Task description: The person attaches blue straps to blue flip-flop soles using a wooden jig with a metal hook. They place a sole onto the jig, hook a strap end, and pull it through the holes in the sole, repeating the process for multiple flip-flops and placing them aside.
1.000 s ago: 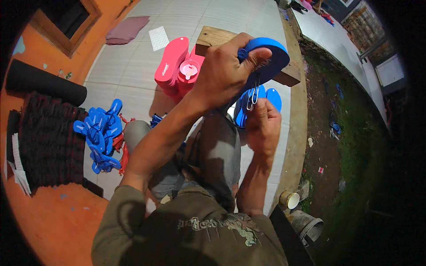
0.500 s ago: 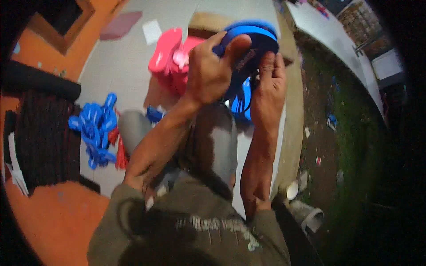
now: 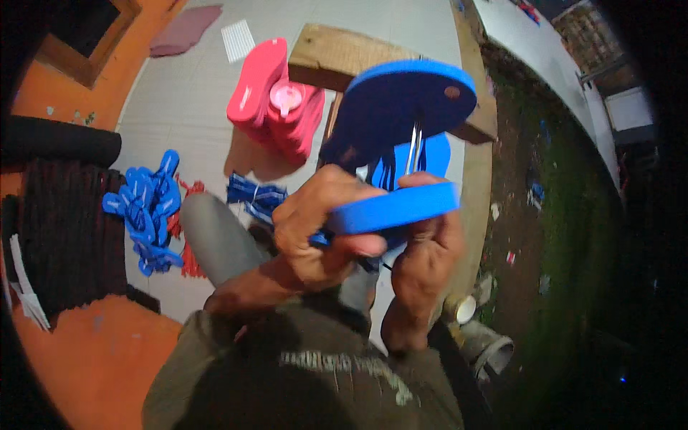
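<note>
A bright blue flip-flop sole [image 3: 394, 208] is seen edge-on in front of my lap. My left hand [image 3: 322, 226] is closed around its left end, thumb below it. At the other end, my right hand [image 3: 430, 247] grips the sole from beneath. Just beyond, a second blue flip-flop sole [image 3: 405, 104] tilts with its darker face toward me and a small round spot near its right end. Thin shiny metal prongs [image 3: 415, 147] show between the two soles; what they belong to is hidden. Farther down lies another blue sole [image 3: 433, 154] with dark straps, partly covered.
Pink soles [image 3: 261, 86] stand stacked at the far left beside a wooden beam [image 3: 344, 54]. Blue straps [image 3: 147, 208], red strands [image 3: 190, 251] and a dark blue bundle [image 3: 254, 193] lie left of my legs. A dark ribbed stack [image 3: 72, 229] is at far left; cups [image 3: 464, 309] stand right.
Both hands have come down toward my body. The blue sole between them has turned edge-on, and a second sole now shows apart beyond it.
</note>
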### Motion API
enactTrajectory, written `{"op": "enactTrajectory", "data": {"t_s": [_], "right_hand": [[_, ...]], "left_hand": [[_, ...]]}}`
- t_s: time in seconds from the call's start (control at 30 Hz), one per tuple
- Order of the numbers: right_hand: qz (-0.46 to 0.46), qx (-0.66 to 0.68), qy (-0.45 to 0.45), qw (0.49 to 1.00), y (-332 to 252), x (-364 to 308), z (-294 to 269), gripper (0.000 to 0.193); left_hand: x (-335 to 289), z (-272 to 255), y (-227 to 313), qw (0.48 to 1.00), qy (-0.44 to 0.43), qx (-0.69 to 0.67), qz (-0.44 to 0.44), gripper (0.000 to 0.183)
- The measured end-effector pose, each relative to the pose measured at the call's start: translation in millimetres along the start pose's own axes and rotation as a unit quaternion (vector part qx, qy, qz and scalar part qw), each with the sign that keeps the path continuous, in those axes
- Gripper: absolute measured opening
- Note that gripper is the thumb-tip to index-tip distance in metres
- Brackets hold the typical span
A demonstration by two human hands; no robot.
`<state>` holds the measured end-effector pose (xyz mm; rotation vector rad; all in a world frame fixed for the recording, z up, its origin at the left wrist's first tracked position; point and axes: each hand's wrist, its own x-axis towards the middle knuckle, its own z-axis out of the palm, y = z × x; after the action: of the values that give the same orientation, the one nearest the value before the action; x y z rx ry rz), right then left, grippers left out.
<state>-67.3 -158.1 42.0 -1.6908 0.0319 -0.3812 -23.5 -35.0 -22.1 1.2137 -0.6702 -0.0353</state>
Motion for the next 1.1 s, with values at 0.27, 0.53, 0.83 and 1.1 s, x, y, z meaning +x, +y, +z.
{"op": "enactTrajectory", "data": {"t_s": [0.27, 0.53, 0.83, 1.1], "right_hand": [[0.087, 0.081, -0.136, 0.984, 15, -46, -53, 0.027], [-0.172, 0.235, -0.071, 0.954, 42, -14, -30, 0.02], [-0.299, 0.081, -0.143, 0.94, 24, 27, -39, 0.02], [-0.195, 0.136, -0.119, 0.964, 25, 30, -36, 0.013]], "left_hand": [[-16, 36, 45, 0.966, 0.071, 0.207, 0.14, 0.037], [-4, 17, 59, 0.939, -0.016, 0.329, 0.095, 0.03], [11, 8, 52, 0.943, 0.013, 0.288, 0.167, 0.024], [16, 10, 52, 0.94, 0.045, 0.318, 0.117, 0.018]]}}
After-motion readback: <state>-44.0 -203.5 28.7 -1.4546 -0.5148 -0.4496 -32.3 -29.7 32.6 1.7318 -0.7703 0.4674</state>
